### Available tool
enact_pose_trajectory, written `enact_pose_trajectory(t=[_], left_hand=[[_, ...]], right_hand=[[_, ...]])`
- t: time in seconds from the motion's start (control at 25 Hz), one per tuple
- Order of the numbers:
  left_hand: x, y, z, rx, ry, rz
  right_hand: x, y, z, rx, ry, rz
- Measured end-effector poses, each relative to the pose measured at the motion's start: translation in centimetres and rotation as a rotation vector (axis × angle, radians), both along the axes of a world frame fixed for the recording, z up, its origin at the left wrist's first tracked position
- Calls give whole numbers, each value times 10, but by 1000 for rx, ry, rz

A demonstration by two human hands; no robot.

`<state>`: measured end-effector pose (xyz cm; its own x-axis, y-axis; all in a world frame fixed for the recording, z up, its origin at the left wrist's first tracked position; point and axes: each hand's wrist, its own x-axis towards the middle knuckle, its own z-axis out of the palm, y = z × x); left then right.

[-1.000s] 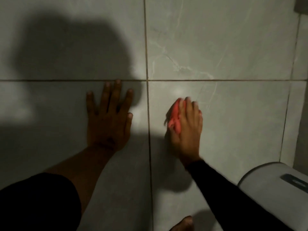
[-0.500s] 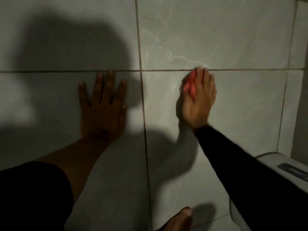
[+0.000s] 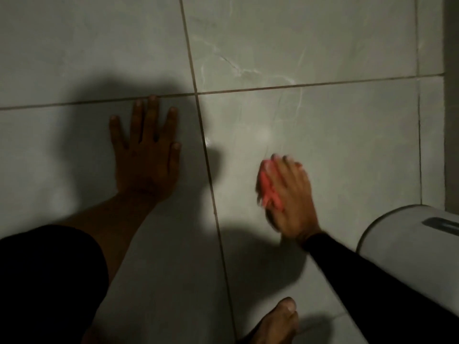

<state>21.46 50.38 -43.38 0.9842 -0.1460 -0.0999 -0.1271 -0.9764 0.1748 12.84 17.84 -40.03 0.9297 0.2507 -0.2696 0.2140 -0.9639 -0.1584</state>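
A pink scrubber (image 3: 269, 189) is gripped by the right hand (image 3: 290, 199), whose fingers are curled over it, and is pressed on the grey tile (image 3: 323, 135) just right of the dark grout line (image 3: 211, 175) (the hand is blurred, so the exact hold cannot be made out). The left hand (image 3: 146, 160) is laid flat left of that line, fingers straight and spread. A white rounded container (image 3: 407, 247) is seen at the near right, a bare foot (image 3: 278, 324) nearest.

From your right hand (image 3: 288, 194), bare tile (image 3: 335, 135) lies open toward 12 and 1 o'clock. The white bin (image 3: 409, 247) blocks 4 o'clock, your foot (image 3: 278, 321) sits at 6, your left hand (image 3: 146, 157) at 9.
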Motion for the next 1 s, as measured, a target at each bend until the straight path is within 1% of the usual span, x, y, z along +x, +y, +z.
enact_pose_trajectory(t=[0.08, 0.16, 0.24, 0.32, 0.36, 0.4, 0.48, 0.52, 0.6, 0.68, 0.72, 0.8, 0.92, 1.0], left_hand=[[-1, -1, 3, 12, 18, -6], [-1, -5, 13, 26, 44, -12], [0, -9, 30, 20, 128, -25], [9, -14, 58, -52, 273, -2], [15, -19, 76, -114, 348, 31], [19, -31, 99, -186, 402, 62], [19, -71, 155, -369, 525, 143], [15, -98, 187, -481, 616, 182], [-3, -153, 249, -663, 831, 202], [-26, -194, 298, -800, 1023, 178], [-38, -219, 322, -840, 1094, 156], [-63, -268, 369, -868, 1210, 42], [-95, -344, 421, -712, 1297, -201], [-114, -393, 439, -636, 1293, -300]], right_hand=[[66, -22, -3, -21, -54, -187], [133, -16, -1, 111, -49, -359], [171, 1, 5, 340, 8, -497], [175, 20, 24, 717, 131, -746], [165, 28, 39, 920, 202, -892], [147, 32, 65, 1079, 247, -1018], [93, 32, 123, 1304, 236, -1207], [64, 28, 154, 1410, 233, -1337], [10, 14, 215, 1532, 297, -1598], [-41, -2, 266, 1566, 328, -1732], [-65, -18, 295, 1587, 282, -1802], [-109, -56, 346, 1659, 128, -1915], [-170, -117, 401, 1712, -40, -2082], [-198, -153, 417, 1676, -106, -2164]])
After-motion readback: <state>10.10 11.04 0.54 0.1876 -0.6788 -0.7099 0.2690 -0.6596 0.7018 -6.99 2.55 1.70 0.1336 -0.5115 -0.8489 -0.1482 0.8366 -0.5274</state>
